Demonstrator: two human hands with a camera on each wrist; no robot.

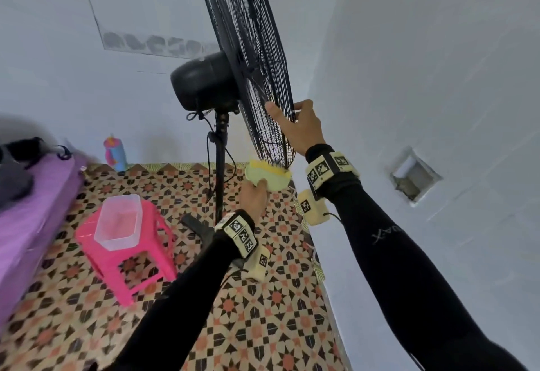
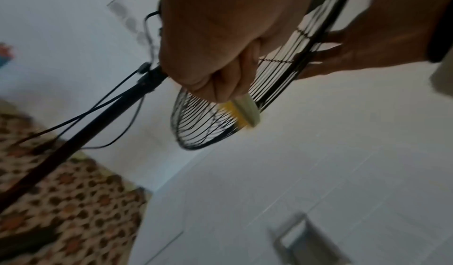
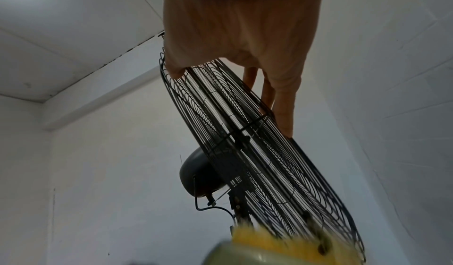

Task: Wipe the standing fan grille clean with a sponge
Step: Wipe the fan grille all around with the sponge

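Fan grille (image 1: 254,57): thin black wire, looking like painted metal, showing a dull sheen. Motor housing (image 1: 201,81), centre of frame: smooth black casing, reflecting light faintly. Sponge (image 1: 267,176): soft pale-green foam with a fuzzy yellow face. Stool (image 1: 128,250), lower left: glossy pink moulded plastic. Tub (image 1: 118,221) sitting on it: clear smooth plastic. Floor (image 1: 263,326): patterned tile, looking smooth. Walls (image 1: 438,63): matt white, showing faint tile lines.
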